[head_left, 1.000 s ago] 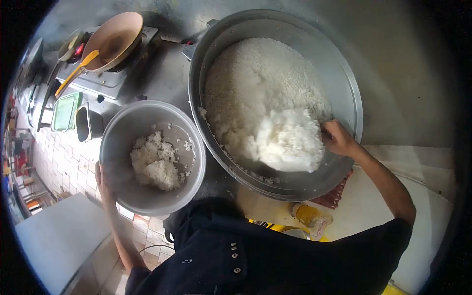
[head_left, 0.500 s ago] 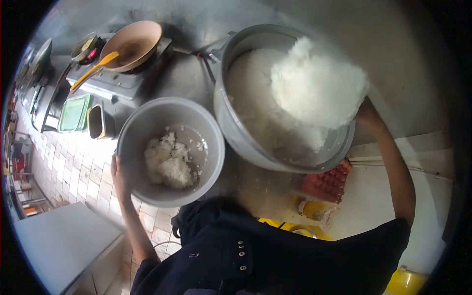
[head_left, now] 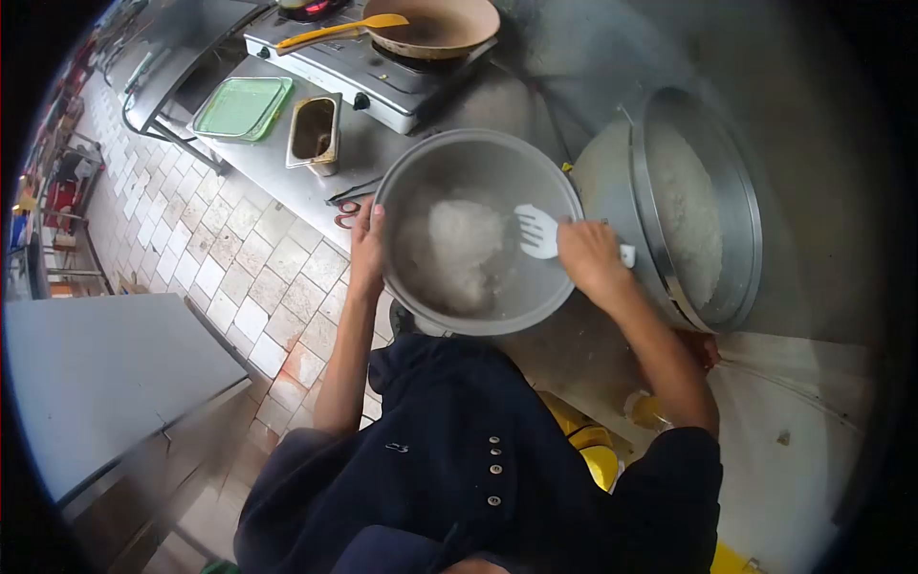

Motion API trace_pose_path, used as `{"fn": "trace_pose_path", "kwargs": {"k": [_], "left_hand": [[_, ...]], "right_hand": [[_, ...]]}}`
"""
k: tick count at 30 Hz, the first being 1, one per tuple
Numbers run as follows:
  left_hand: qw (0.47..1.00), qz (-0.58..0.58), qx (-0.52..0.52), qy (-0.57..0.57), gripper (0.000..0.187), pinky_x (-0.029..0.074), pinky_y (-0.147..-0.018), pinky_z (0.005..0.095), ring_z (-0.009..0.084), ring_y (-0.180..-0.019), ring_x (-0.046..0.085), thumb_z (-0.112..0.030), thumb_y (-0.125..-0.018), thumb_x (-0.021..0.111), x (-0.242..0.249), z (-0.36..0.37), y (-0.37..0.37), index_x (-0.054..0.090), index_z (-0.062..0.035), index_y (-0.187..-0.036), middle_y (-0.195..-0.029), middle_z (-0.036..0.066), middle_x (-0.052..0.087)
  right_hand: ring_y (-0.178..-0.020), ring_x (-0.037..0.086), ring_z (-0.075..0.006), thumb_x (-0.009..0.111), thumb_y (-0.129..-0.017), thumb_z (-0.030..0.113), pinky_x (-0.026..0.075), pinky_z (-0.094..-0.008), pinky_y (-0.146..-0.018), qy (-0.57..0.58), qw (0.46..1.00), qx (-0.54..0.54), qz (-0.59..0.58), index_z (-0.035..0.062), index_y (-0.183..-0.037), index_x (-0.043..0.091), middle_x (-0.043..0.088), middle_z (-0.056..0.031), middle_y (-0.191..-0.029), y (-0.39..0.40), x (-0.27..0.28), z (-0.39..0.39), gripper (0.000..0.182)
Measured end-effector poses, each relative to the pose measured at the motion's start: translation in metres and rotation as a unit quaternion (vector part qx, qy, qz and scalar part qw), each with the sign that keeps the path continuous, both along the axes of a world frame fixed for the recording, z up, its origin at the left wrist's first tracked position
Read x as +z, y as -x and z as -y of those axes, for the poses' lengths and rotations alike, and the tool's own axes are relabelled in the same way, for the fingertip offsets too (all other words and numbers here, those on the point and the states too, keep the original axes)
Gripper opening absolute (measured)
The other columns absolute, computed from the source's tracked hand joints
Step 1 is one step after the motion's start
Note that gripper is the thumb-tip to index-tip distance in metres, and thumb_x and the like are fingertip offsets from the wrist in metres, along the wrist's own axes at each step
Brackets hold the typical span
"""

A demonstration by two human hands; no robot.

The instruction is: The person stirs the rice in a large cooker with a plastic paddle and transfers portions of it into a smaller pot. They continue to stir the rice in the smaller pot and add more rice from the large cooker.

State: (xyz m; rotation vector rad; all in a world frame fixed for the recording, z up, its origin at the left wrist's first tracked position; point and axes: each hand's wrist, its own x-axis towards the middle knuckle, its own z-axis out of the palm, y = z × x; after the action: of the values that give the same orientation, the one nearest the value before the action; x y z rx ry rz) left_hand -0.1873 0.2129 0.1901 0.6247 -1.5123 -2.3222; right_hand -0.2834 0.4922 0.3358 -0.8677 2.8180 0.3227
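Observation:
My left hand (head_left: 365, 251) grips the left rim of a grey metal pot (head_left: 531, 304), thumb over the edge. White rice (head_left: 464, 237) lies in a steaming heap inside it. Over the pot's right side, my right hand (head_left: 590, 256) is closed around the handle of a white slotted turner (head_left: 537, 232), whose blade points left toward the rice and carries no large lump. To the right stands a larger metal pot (head_left: 741, 225) with more rice (head_left: 684, 191) in it, close beside the smaller one.
A gas stove (head_left: 330, 72) at the back bears a wide pan (head_left: 440, 29) and an orange spatula (head_left: 344, 31). Left of the grey pot are a green-rimmed glass dish (head_left: 244, 107), a small metal container (head_left: 314, 132) and scissors (head_left: 347, 214). A white surface (head_left: 120, 368) is at left.
My right hand has moved left from above the large pot to the smaller one. The big lump of rice it carried is off the turner, and the smaller pot's heap looks larger. The view has shifted.

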Motion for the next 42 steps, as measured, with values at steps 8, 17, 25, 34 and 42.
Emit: {"fn": "trace_pose_path", "kwargs": {"k": [8, 17, 25, 34, 42], "left_hand": [[1.000, 0.008, 0.000, 0.011, 0.039, 0.034, -0.102, 0.0277, 0.0159, -0.115, 0.050, -0.025, -0.102, 0.047, 0.004, 0.000, 0.002, 0.051, 0.0009, -0.130, -0.123, 0.009, 0.059], [0.800, 0.036, -0.064, 0.596, 0.047, 0.031, -0.111, 0.0447, 0.0382, -0.131, 0.041, -0.030, -0.101, 0.042, -0.102, -0.006, 0.005, 0.045, 0.0063, -0.130, -0.137, 0.027, 0.045], [0.993, -0.015, 0.012, 0.120, 0.040, 0.039, -0.095, 0.0334, 0.0211, -0.109, 0.054, -0.034, -0.102, 0.044, -0.014, -0.006, 0.011, 0.049, -0.0038, -0.129, -0.111, 0.015, 0.060], [0.982, 0.026, 0.001, 0.186, 0.060, 0.029, -0.112, 0.0397, 0.0358, -0.133, 0.041, -0.045, -0.099, 0.044, -0.026, -0.007, 0.008, 0.046, 0.0014, -0.136, -0.140, 0.023, 0.046], [0.994, 0.036, 0.026, 0.100, 0.046, 0.039, -0.101, 0.0339, 0.0243, -0.117, 0.054, -0.033, -0.101, 0.048, -0.014, 0.000, 0.006, 0.050, 0.0015, -0.131, -0.125, 0.018, 0.058]], "right_hand": [[-0.083, 0.062, -0.0454, 0.052, -0.088, 0.006, 0.046, -0.0538, -0.075, 0.015, 1.000, -0.011, 0.008, 0.0015, -0.099, 0.057, 0.065, -0.0226, -0.084, -0.007, 0.051, 0.024, 0.013], [-0.089, 0.065, -0.0398, 0.056, -0.090, 0.021, 0.050, -0.0500, -0.079, 0.004, 0.997, -0.059, 0.040, 0.0013, -0.085, 0.068, 0.067, -0.0243, -0.092, 0.046, -0.026, 0.049, 0.023], [-0.087, 0.064, -0.0439, 0.065, -0.084, 0.025, 0.050, -0.0484, -0.079, 0.051, 0.991, -0.041, 0.119, -0.0026, -0.085, 0.069, 0.067, -0.0253, -0.089, 0.073, -0.081, 0.098, 0.028], [-0.072, 0.067, -0.0237, 0.055, -0.084, 0.014, 0.053, -0.0383, -0.065, -0.070, 0.957, 0.277, -0.057, 0.0100, -0.082, 0.067, 0.066, -0.0099, -0.077, -0.008, -0.070, 0.100, 0.013], [-0.073, 0.067, -0.0325, 0.056, -0.081, 0.009, 0.052, -0.0431, -0.066, -0.035, 0.991, 0.125, -0.017, 0.0049, -0.075, 0.067, 0.067, -0.0169, -0.076, 0.051, -0.024, 0.104, 0.013]]}}
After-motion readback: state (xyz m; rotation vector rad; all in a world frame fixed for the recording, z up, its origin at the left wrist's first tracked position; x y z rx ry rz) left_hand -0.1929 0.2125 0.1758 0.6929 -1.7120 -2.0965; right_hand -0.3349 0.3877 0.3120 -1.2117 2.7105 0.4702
